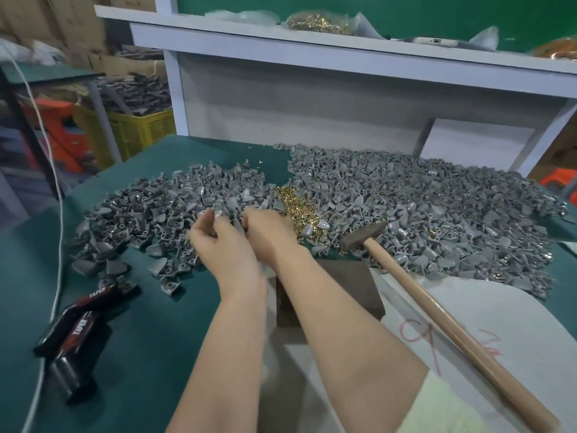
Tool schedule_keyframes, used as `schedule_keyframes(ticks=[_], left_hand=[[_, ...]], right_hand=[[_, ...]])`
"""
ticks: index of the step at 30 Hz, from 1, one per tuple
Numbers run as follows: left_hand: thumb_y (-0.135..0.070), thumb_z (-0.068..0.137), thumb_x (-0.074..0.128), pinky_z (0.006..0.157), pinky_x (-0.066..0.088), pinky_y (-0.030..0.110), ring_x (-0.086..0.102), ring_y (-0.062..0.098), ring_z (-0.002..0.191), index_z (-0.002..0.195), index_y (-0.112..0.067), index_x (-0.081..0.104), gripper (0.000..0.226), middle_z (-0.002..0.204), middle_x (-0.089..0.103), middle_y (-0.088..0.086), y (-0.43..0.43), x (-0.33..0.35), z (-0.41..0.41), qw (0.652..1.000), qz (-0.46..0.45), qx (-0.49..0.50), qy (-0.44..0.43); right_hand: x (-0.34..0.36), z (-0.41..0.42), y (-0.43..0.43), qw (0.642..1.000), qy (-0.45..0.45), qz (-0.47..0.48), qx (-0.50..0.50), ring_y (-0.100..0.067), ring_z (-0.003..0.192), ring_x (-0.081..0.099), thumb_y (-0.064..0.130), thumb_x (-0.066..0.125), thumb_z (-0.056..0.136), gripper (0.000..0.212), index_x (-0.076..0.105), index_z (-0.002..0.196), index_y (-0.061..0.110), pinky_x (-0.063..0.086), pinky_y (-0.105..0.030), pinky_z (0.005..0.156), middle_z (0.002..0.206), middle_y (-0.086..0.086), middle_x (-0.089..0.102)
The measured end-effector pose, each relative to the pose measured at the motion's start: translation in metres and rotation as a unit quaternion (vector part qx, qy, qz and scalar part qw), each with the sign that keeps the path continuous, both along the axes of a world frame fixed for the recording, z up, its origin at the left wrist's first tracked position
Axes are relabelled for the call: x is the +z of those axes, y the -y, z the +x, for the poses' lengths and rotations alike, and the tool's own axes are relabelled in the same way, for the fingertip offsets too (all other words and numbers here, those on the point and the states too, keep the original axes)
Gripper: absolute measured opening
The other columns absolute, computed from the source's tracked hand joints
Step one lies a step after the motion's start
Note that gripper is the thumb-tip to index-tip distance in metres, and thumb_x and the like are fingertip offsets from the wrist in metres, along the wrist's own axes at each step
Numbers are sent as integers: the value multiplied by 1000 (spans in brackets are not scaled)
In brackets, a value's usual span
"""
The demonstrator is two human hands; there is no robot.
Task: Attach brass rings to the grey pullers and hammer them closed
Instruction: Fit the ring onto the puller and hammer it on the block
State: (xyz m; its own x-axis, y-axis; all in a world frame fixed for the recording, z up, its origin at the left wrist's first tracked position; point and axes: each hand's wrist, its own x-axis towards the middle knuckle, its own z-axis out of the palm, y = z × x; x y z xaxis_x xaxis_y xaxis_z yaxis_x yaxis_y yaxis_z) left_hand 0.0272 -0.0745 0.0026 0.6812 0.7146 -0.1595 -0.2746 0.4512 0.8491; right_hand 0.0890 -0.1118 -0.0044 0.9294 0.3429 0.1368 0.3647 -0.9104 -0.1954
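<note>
- Together, the left hand (225, 245) and right hand (268, 232) meet at the near edge of the left heap of grey pullers (156, 210), mid-table (140, 339); their fingers curl inward, blurred, so I cannot tell what they hold.
- Brass rings (292, 204) lie heaped just beside the right hand.
- The hammer (363, 237) lies right of the hands, its handle running toward the near right corner.
- A dark block (340, 292) sits under the forearms.

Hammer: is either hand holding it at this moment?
No, the hammer lies free on the table; the left hand and right hand are both at the grey pullers.
</note>
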Motion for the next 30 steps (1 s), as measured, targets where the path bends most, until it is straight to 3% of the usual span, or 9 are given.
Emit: schedule_keyframes(ticks=[5,7,11,15,17,22,25,27,30], left_hand=[[-7,94,44,81,46,25,56,17,100,117,-23,50,29,131,53,16,6,0,-1,992,50,-118,-20],[-11,95,48,93,47,30,61,17,105,115,-23,55,24,121,62,10,11,1,-2,980,89,-179,-12],[-18,95,54,87,49,28,63,12,92,105,-18,63,13,101,68,4,21,3,-5,956,169,-241,21],[-25,95,56,77,49,25,59,0,67,90,-14,67,16,72,63,-7,18,-2,-3,952,198,-233,15],[-22,94,57,75,50,23,59,-2,63,91,-15,65,11,71,62,-6,18,-3,-3,952,192,-236,15],[-10,95,54,71,51,17,65,-1,68,102,-24,59,17,84,66,-1,15,-2,-3,965,147,-216,30],[-5,95,53,68,52,13,66,0,69,91,-26,61,23,83,65,-3,13,1,-5,976,112,-184,45],[-4,93,54,69,53,15,67,9,79,89,-25,63,23,85,66,-1,13,1,-5,978,100,-176,46],[-6,93,57,70,52,18,67,17,88,87,-25,63,21,86,68,-1,12,1,-3,981,90,-166,45]], right_hand=[[31,-5,39,959,-41,276,-39,-12,88,55,10,55,91,12,59,100,18,40,-24,76,95,5,59],[43,-16,54,932,-41,359,-29,-13,88,57,11,59,90,8,59,94,18,45,-25,78,92,2,62],[49,-34,70,895,-65,439,-49,-23,89,64,12,63,89,5,58,90,13,52,-32,79,96,-12,68],[48,-40,80,916,-62,395,-31,-19,89,62,12,64,87,3,62,90,12,51,-32,82,91,-6,67],[47,-40,82,929,-59,365,-4,-12,85,59,10,64,87,5,64,89,15,50,-33,85,86,2,65],[40,-27,80,927,-49,371,-22,-12,90,63,7,61,88,15,68,93,20,50,-30,89,91,4,68],[23,-6,66,978,-53,181,-88,-17,91,62,15,64,86,13,70,98,15,49,-27,84,99,-2,69],[9,8,51,985,-109,87,-103,-25,92,62,16,63,85,22,67,106,13,50,-31,87,105,-7,67],[-2,20,34,970,-199,108,-89,-32,111,55,16,50,93,34,55,125,7,45,-38,99,125,-15,58]])
